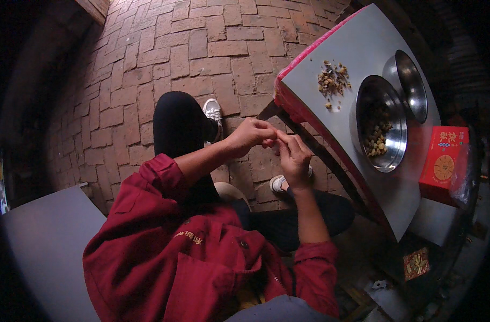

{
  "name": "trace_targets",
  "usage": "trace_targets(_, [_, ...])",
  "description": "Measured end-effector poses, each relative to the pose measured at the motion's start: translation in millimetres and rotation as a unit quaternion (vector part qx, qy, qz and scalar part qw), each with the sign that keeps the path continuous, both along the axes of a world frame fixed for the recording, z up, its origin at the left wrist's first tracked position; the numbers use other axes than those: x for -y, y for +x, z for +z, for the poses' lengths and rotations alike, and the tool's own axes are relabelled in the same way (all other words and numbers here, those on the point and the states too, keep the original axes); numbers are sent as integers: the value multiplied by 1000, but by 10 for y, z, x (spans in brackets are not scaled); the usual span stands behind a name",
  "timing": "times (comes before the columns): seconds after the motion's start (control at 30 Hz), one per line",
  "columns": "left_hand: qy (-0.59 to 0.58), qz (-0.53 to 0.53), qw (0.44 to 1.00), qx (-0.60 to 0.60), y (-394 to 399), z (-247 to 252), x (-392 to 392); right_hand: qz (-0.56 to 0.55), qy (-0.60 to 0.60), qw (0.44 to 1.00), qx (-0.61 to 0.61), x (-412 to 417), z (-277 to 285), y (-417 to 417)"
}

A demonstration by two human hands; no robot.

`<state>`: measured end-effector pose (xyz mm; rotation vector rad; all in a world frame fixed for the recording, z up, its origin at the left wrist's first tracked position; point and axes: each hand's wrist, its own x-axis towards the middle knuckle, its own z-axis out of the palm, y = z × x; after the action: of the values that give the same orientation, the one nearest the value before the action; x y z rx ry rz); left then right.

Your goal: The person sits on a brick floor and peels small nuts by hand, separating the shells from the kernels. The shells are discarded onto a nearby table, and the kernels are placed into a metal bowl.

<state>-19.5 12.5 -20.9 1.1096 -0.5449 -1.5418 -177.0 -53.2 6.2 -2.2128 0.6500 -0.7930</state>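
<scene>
My left hand [251, 136] and my right hand [294, 155] meet in front of me, above the brick floor. Their fingertips are pinched together and touching. Whatever small thing may be between them is hidden by the fingers. To their right, on a table, is a stainless steel bowl [395, 155] partly filled with small tan, nut-like pieces [377, 141]. Farther left on the tabletop lies a loose pile of broken brown shell-like bits [333, 80]. Just behind the first bowl is a second steel bowl [412, 86], its inside only partly visible.
The grey-topped table [309, 82] has a pink-red cover along its edge, close to my right hand. A red printed box [442, 161] bearing writing stands near the bowls, with clear plastic [462, 177] against it. Another grey surface [55, 249] is at my left.
</scene>
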Motion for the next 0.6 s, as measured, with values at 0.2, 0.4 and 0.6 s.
trace_targets(0.2, [-16,11,999,-31,-24,3,-12,-25,129,991,39,-45,67,29])
trace_targets(0.4, [-18,-3,998,-62,-26,106,7,-36,291,951,95,-35,35,4])
trace_targets(0.6, [-21,6,996,-84,-7,84,-4,11,198,978,63,0,89,-15])
